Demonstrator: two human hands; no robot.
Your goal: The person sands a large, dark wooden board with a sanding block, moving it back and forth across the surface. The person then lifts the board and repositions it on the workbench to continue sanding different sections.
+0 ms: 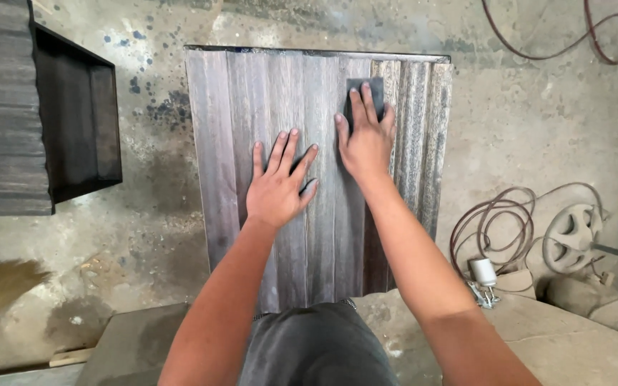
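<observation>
Dark grey rectangular sanding pad (366, 91) lies flat on the fluted dark-stained wooden panel (280, 129), close to the panel's far edge and a little toward its right side. The right hand (365, 139) presses on it from above: the fingers (370, 104) are stretched and slightly spread over the pad, not curled around it, so it is held by pressure against the wood and not by a pinch. Only the pad's far part shows beyond the fingertips; the near part is hidden under the hand.

The panel's long grooves run from the near edge, by the person's dark shorts (316, 343), away to the far edge. The pad sits with its longer side along these grooves, and the right forearm points in almost the same direction. So the pad lies straight ahead of the right hand's palm, along the grain.

The left hand (277, 187) rests flat on the panel nearer to the person, around the middle of the board, with fingers open and spread, holding nothing. It is beside and behind the right hand, apart from the pad, so the right hand is clearly the nearer one.

To the right of the pad, the strip by the panel's right edge looks paler and rougher than the rest. The panel rests over a stained concrete floor (538, 129), with coiled hoses (495, 229) near its right side.
</observation>
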